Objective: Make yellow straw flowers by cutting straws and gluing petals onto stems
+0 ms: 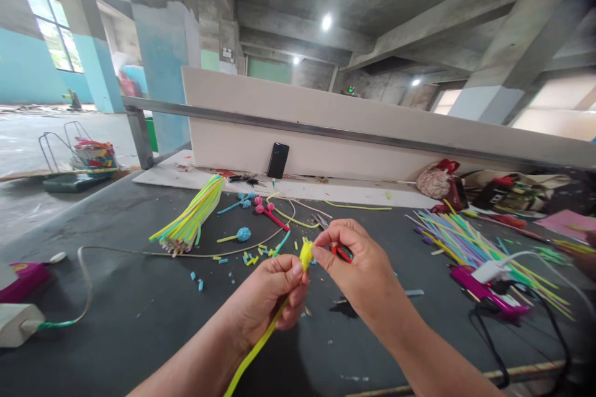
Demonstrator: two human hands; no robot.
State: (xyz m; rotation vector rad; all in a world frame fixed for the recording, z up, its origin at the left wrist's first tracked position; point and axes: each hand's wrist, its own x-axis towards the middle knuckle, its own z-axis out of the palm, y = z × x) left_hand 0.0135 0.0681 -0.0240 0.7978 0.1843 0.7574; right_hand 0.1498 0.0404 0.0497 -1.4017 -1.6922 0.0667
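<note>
My left hand (277, 288) is closed around a yellow pipe cleaner (256, 353), whose long tail hangs down toward me past the wrist. At its upper end sits a small yellow bunch (306, 253), pinched between the thumb and fingertips of my left hand. The thumb and forefinger of my right hand (358, 263) close on the right side of that bunch. Behind my right hand lie red-handled pliers (342, 252), partly hidden. Short cut yellow and blue bits (251, 258) are scattered just beyond my hands.
A bundle of yellow-green pipe cleaners (193, 214) lies left; mixed colours (465, 242) lie right. Blue (243, 234) and pink (270, 214) ball-topped stems are behind the bits. A phone (278, 160) leans on the back panel. Cables and a purple power strip (493, 294) lie right.
</note>
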